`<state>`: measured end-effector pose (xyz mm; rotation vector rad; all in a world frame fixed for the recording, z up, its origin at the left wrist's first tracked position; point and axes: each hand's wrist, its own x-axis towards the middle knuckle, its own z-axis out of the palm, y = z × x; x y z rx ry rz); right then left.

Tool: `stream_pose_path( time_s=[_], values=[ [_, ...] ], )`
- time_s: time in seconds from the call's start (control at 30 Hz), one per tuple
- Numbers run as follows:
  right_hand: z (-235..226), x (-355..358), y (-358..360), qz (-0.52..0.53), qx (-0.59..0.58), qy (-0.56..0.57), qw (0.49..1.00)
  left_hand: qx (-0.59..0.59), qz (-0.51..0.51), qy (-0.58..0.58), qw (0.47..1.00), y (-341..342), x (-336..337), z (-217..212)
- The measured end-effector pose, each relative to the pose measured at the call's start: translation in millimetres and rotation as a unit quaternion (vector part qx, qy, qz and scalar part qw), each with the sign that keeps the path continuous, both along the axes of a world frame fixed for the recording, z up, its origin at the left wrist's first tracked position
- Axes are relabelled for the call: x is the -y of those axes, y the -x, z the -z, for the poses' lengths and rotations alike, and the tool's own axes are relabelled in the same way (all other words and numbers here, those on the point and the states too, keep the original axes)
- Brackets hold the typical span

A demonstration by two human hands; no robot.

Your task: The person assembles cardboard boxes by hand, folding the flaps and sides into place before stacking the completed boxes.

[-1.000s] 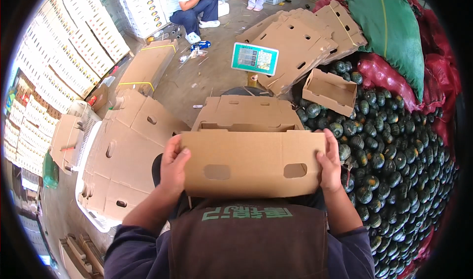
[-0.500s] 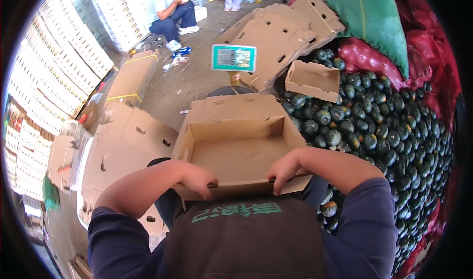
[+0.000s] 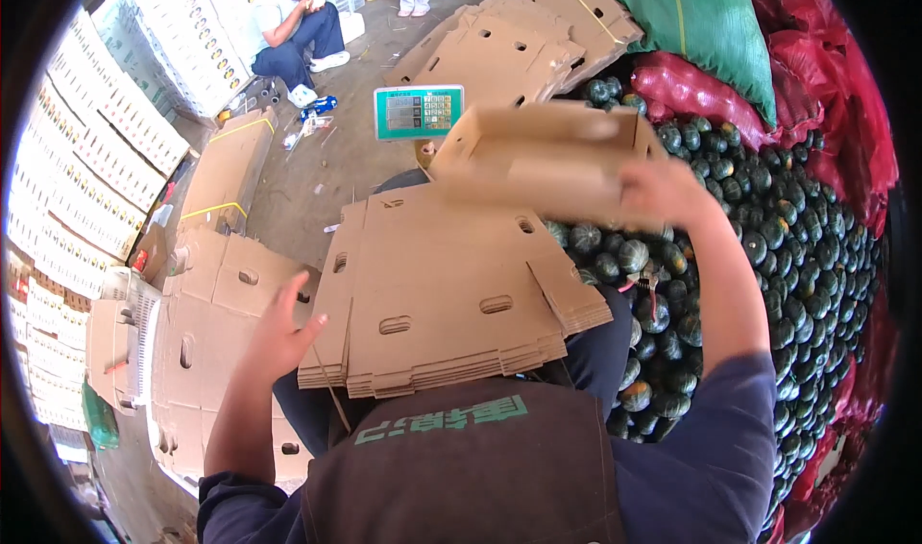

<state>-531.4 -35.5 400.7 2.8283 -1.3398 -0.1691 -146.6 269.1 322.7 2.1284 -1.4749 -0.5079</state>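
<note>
1. The floor (image 3: pixel 355 174) is bare grey concrete, littered with scraps in the upper centre of the frame; a small green-faced scale (image 3: pixel 419 112) stands there.
2. Stacks of printed white cartons (image 3: pixel 91 150) run up the left edge; a seated person (image 3: pixel 293 25) in dark trousers sits at the upper left, beside them.
3. Flat brown cardboard blanks lie in heaps at the lower left (image 3: pixel 206 352) and the top centre (image 3: pixel 509 40).
4. A pile of dark green squashes (image 3: pixel 768 246) fills the right side; red mesh sacks (image 3: pixel 816 73) and a green sack (image 3: pixel 711 11) sit above it at the upper right.
5. A stack of flat cardboard blanks (image 3: pixel 442 290) with oval hand holes rests on the person's lap, in the centre of the frame.
6. The left hand (image 3: pixel 279 338) is spread wide, fingers against the stack's left edge.
7. The right hand (image 3: pixel 663 193) grips a folded-up brown box (image 3: pixel 547 160), blurred, above the stack at the upper centre; its open side is turned to the left.
</note>
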Motion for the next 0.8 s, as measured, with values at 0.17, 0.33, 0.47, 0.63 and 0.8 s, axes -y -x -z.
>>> stream_pose_path(
  time_s=[0.17, 0.33, 0.47, 0.63, 0.8],
  values=[
    [81.6, 60.8, 26.3, 0.142, 0.026, 0.113, 0.983, 0.097, 0.042, -0.268, 0.958, 5.0, -11.3, 14.8],
    [108.8, -29.0, 1.6, -0.058, -0.084, -0.396, 0.913, 0.105, 0.079, -0.304, 0.944, -7.4, -31.2, 32.5],
    [101.9, -58.0, 8.4, -0.062, -0.093, -0.283, 0.953, 0.113, 0.123, -0.298, 0.94, -13.9, -16.5, 27.1],
    [73.7, -55.0, 23.7, -0.067, 0.053, -0.226, 0.971, -0.016, 0.097, -0.16, 0.982, -34.5, -21.2, 0.5],
    [20.6, -59.8, 65.3, -0.018, 0.462, -0.267, 0.845, -0.182, -0.025, 0.206, 0.961, -111.5, -73.4, 8.6]
  ],
)
